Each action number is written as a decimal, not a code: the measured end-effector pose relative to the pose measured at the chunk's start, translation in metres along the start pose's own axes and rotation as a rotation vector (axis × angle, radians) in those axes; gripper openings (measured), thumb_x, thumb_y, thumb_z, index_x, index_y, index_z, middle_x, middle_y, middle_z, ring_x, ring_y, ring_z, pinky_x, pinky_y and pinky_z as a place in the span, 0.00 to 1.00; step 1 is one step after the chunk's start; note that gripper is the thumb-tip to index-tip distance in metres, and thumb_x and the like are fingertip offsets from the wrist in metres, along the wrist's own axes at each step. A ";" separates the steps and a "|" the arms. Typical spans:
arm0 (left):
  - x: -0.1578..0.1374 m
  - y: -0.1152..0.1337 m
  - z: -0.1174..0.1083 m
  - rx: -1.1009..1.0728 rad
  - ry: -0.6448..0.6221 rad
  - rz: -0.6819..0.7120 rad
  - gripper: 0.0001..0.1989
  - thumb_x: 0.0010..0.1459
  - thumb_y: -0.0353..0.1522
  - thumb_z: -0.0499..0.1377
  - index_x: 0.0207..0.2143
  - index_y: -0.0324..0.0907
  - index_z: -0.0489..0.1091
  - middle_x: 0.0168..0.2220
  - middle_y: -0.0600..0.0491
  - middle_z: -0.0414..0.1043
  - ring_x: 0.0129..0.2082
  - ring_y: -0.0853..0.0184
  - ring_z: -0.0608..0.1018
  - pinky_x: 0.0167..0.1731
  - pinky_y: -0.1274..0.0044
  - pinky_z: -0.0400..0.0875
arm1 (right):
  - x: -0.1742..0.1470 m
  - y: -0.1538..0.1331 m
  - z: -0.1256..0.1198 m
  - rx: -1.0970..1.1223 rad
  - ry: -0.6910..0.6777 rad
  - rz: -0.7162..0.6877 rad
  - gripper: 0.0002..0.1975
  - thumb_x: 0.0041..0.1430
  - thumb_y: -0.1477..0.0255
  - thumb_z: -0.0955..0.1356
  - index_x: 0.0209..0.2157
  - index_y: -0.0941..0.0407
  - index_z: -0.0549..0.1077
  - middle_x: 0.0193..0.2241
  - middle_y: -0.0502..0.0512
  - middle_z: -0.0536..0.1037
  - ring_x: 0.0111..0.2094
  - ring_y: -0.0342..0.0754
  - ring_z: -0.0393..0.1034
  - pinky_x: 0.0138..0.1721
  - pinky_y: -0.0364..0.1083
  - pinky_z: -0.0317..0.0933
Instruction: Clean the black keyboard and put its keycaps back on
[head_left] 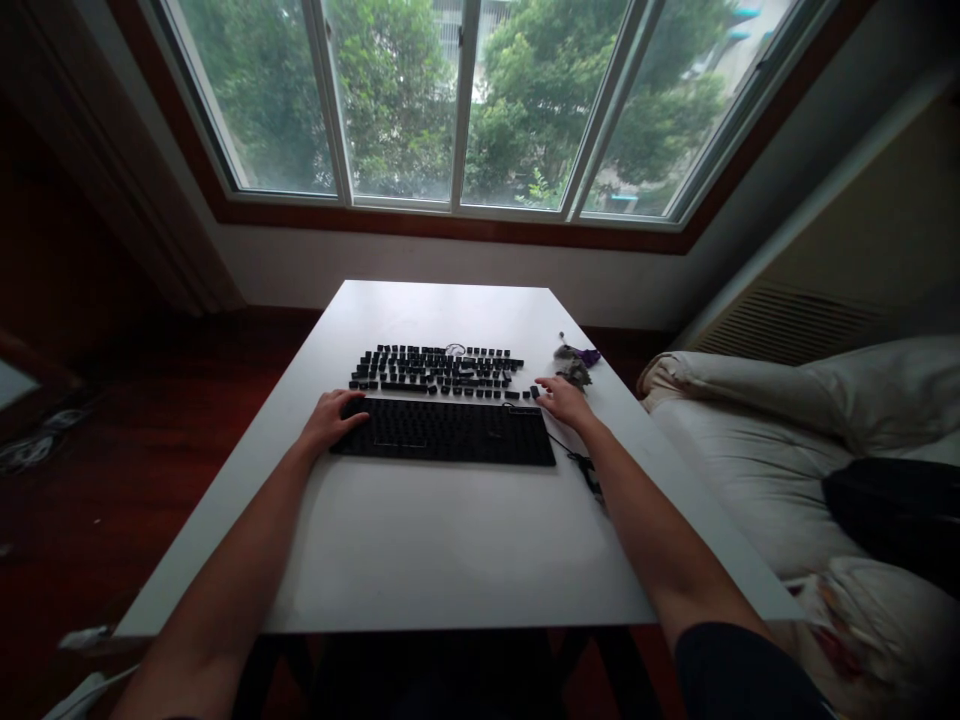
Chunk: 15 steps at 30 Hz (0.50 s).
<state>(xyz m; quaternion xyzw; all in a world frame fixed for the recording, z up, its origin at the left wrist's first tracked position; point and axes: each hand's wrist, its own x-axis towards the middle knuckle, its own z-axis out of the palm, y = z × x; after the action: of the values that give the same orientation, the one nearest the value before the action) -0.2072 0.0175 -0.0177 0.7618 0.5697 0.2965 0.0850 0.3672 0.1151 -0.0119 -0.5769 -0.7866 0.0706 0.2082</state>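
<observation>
A black keyboard lies flat on the white table, its top looking bare of keycaps. My left hand grips its left end, with the thumb on the top face and the index finger along the upper corner. Beyond the keyboard's far edge, loose black keycaps are laid out in several rows. At the right end of the nearest row, my right hand has its thumb and index fingertips around a small black keycap, which appears to touch the table.
A grey and purple cloth-like bundle lies beyond my right hand. A dark cable runs from the keyboard beneath my right forearm. The white table stands before a window, with a covered sofa on the right.
</observation>
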 end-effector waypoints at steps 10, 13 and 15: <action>0.002 -0.001 0.001 0.004 0.015 -0.016 0.24 0.60 0.49 0.61 0.54 0.49 0.74 0.52 0.48 0.74 0.52 0.54 0.72 0.56 0.62 0.67 | 0.009 -0.009 -0.008 -0.014 -0.011 -0.013 0.16 0.56 0.70 0.72 0.47 0.54 0.78 0.42 0.57 0.79 0.41 0.51 0.74 0.46 0.47 0.67; 0.005 -0.001 0.000 0.017 0.020 -0.015 0.24 0.60 0.50 0.60 0.54 0.49 0.74 0.51 0.48 0.74 0.52 0.54 0.73 0.56 0.62 0.67 | 0.002 -0.011 -0.014 0.147 0.058 -0.016 0.17 0.56 0.68 0.72 0.48 0.54 0.77 0.43 0.58 0.80 0.41 0.52 0.75 0.44 0.50 0.70; 0.008 -0.002 0.000 0.021 0.020 -0.016 0.24 0.60 0.50 0.61 0.54 0.49 0.74 0.51 0.48 0.74 0.51 0.54 0.73 0.56 0.62 0.68 | -0.007 -0.015 -0.019 0.251 0.100 -0.008 0.18 0.57 0.66 0.72 0.49 0.53 0.77 0.45 0.59 0.80 0.43 0.54 0.76 0.42 0.51 0.72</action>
<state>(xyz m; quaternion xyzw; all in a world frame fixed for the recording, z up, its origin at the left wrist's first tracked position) -0.2076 0.0254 -0.0155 0.7551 0.5795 0.2977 0.0737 0.3635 0.1017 0.0086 -0.5458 -0.7627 0.1388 0.3180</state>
